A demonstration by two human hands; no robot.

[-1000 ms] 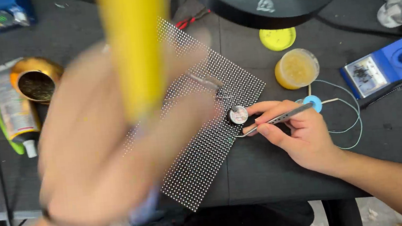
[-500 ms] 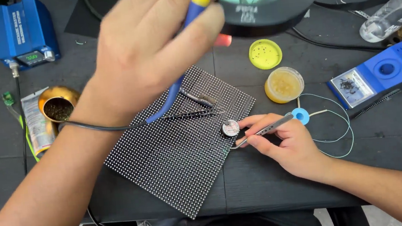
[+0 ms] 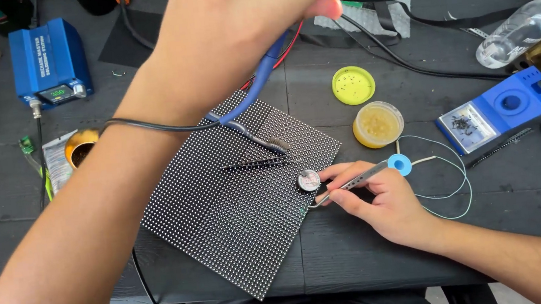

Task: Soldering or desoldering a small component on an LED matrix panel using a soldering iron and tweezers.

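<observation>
So left hand (image 3: 233, 36) gripped the blue-handled soldering iron (image 3: 258, 90) above the LED panel (image 3: 223, 209), right hand (image 3: 381, 197) pinched tweezers (image 3: 346, 184)

Panel (image 3: 236, 208): matt black plastic, rough w/ fine grid of pale dots. Tweezers (image 3: 352, 180) in right hand (image 3: 388, 203): bare metal, dull sheen. Iron grip (image 3: 263, 80) in left hand (image 3: 233, 36): smooth blue plastic; shaft metal. Jar (image 3: 378, 124): translucent plastic, waxy yellow fill. Lid (image 3: 353, 85): matt yellow-green plastic. Table (image 3: 491, 243): matt black, wood-grain texture. Station (image 3: 49, 61): blue painted metal, semi-gloss.
</observation>
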